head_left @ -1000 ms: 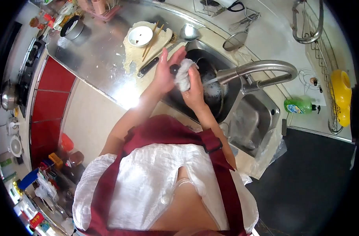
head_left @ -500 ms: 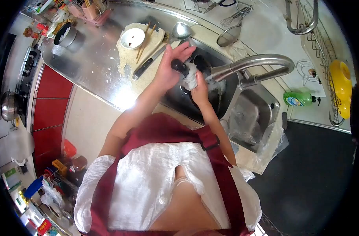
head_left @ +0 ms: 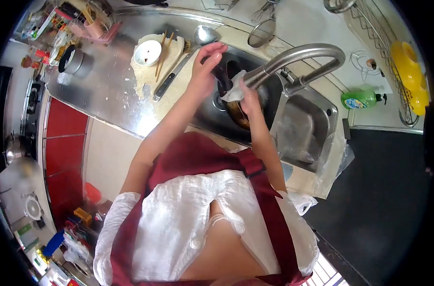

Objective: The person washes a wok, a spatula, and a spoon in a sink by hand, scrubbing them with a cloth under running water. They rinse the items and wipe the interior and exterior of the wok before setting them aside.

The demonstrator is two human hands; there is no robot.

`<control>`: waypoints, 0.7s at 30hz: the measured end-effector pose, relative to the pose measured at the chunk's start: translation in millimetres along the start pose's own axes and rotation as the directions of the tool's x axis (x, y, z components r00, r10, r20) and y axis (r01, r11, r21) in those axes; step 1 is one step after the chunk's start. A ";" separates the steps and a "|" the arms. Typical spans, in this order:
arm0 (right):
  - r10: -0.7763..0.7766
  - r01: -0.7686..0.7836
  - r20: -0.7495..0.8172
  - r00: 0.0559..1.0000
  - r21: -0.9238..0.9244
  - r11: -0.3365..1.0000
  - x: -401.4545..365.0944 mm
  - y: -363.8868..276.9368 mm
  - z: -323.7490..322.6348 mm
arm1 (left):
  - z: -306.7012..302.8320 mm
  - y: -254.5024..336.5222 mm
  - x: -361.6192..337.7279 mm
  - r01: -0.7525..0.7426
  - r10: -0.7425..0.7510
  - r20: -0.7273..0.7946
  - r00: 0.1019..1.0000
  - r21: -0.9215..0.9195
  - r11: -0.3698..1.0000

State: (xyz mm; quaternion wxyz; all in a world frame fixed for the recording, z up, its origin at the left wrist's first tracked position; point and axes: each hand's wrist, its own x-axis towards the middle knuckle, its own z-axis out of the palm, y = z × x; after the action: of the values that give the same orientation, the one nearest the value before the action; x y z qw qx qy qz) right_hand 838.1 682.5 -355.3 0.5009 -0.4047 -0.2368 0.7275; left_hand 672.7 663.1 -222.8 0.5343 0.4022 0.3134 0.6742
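My left hand [head_left: 205,71] is around the black handle [head_left: 219,75] of a dark pan, its thumb and fingers on either side of the grip. The pan [head_left: 239,116] is tilted in the left sink basin, with a brownish sheen on its surface. My right hand [head_left: 250,99] is closed on a wet-looking white cloth [head_left: 234,89], pressed where the handle meets the pan. The cloth and my right hand hide part of the pan. Just above my right hand is the head of the metal faucet [head_left: 305,51].
To the left on the steel counter lie a floury board [head_left: 143,85], a white bowl [head_left: 148,53], chopsticks [head_left: 164,56], a knife [head_left: 165,86] and a ladle [head_left: 206,34]. At right are a smaller basin [head_left: 300,128] and a green soap bottle [head_left: 359,99].
The pan handle has swung down and now lies in my left hand, with more of the pan showing. My right hand and the cloth have shifted slightly. The camera view has moved a little.
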 end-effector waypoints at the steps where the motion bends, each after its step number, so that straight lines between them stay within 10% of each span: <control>1: -0.031 0.031 0.003 1.000 -0.066 0.997 1.6 0.1 2.0 | 5.2 1.8 1.0 -0.010 0.009 0.005 1.000 0.041 0.999; 10: 0.117 -0.050 0.103 0.988 -0.501 0.864 -20.9 3.4 -10.6 | 6.9 -7.0 -3.3 -0.011 0.034 -0.154 0.987 0.148 0.989; 13: 0.456 -0.232 0.222 0.862 -0.627 0.744 -33.3 19.9 -45.0 | -6.9 -5.5 -4.5 -0.073 0.092 -0.082 0.992 0.217 0.974; 15: 0.709 0.021 0.072 0.702 -0.997 0.081 -40.9 24.2 -60.4 | -24.5 -4.5 -2.8 -0.048 0.071 -0.129 0.989 0.168 0.985; 16: 0.582 0.226 0.233 0.779 -0.970 0.085 -56.3 12.7 -62.3 | -31.5 -4.2 -1.1 0.007 -0.009 -0.157 0.988 -0.011 1.000; 21: 0.307 0.157 0.160 0.938 -0.987 0.033 -16.1 97.0 -134.2 | -38.5 -5.3 -11.7 -0.006 -0.015 -0.180 0.984 -0.118 0.993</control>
State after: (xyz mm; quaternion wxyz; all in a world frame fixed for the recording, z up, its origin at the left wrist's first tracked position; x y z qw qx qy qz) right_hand 899.6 622.1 -497.6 -0.0089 -0.5209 -0.7321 0.4390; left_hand 642.7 653.3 -248.3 0.5280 0.3063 0.3210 0.7241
